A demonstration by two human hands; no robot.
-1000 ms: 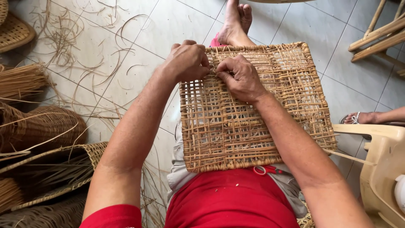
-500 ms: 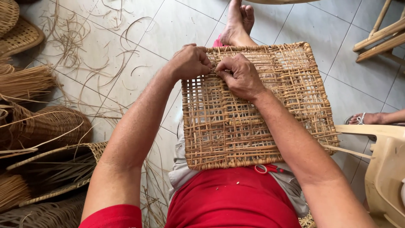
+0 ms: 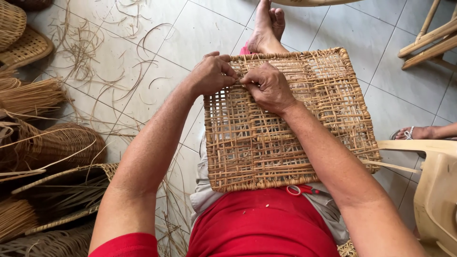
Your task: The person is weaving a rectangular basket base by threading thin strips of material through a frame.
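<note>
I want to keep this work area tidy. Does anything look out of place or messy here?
Yes. Loose rattan strands lie scattered across the tiled floor left of the woven panel, and red-handled scissors sit half tucked under the panel's near edge on the lap.

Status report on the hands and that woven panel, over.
Left hand and right hand pinching a strand at the woven rattan panel top edge. Panel on lap. Nothing blocking.

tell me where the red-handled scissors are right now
In the head view, the red-handled scissors lie on the person's lap, just under the near edge of the flat woven rattan panel, against the red shirt.
</note>
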